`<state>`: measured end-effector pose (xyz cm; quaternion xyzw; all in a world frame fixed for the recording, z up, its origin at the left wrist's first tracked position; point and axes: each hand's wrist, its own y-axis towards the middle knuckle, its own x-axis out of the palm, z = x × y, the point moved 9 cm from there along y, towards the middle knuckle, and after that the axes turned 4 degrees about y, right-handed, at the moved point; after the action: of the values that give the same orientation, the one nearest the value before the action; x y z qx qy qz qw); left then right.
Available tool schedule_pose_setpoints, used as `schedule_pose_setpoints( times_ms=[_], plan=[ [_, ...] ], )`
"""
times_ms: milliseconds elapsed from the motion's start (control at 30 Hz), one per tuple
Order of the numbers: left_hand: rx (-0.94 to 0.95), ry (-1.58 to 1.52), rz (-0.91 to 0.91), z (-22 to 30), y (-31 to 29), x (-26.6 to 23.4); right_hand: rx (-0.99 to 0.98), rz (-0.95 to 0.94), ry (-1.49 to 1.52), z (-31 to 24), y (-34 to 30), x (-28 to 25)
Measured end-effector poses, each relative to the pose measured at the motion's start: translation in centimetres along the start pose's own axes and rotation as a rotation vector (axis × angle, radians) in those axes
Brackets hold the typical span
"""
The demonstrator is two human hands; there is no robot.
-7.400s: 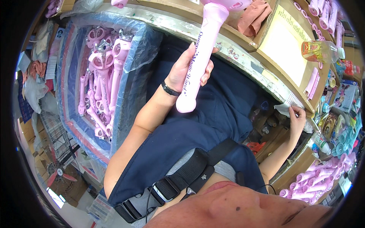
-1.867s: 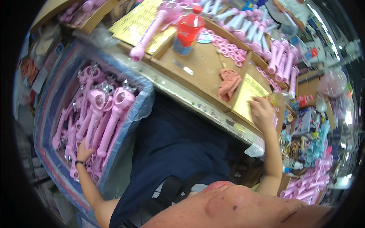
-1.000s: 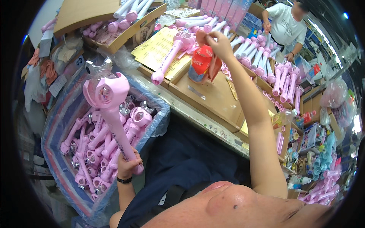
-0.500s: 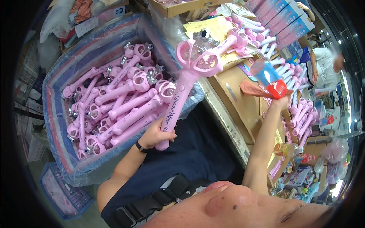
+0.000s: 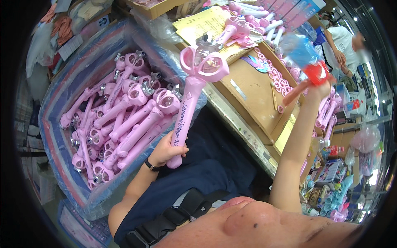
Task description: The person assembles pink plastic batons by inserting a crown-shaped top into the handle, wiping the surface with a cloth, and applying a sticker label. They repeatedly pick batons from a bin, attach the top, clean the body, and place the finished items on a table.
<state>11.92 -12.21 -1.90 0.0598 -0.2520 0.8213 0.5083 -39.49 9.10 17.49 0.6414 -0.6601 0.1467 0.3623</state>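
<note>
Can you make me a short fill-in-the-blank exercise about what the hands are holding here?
1. The left hand holds a toy wand whose colour is ____.
2. The right hand lifts a clear bottle with a ____ cap.
3. Many more wands lie in a bin lined with ____ plastic.

Missing words: pink; red; blue

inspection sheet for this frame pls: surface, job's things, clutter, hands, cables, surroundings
Surface: brown cardboard-topped bench, partly bare.
Job's things: pink toy wand held upright by its handle; blue bottle with a red cap raised over the bench.
Clutter: bin lined with blue plastic, full of pink wands; pink rings, yellow sheets and more wands on the bench.
Hands: left hand, grip closed on the wand handle; right hand, grip closed on the bottle.
Cables: nothing seen.
Surroundings: another person at the far end; shelves of toys to the right.
</note>
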Motion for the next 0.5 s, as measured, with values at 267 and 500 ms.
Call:
schedule_pose_setpoints(
  times_ms=[267,500],
  plan=[
    [-0.031,0.024,0.000,-0.6,-0.4,0.7,-0.820,-0.975,-0.928,8.8,-14.8,15.3],
    [0.085,0.075,-0.005,0.6,-0.3,2.7,-0.225,-0.526,-0.247,6.1,-14.0,14.0]
  ],
)
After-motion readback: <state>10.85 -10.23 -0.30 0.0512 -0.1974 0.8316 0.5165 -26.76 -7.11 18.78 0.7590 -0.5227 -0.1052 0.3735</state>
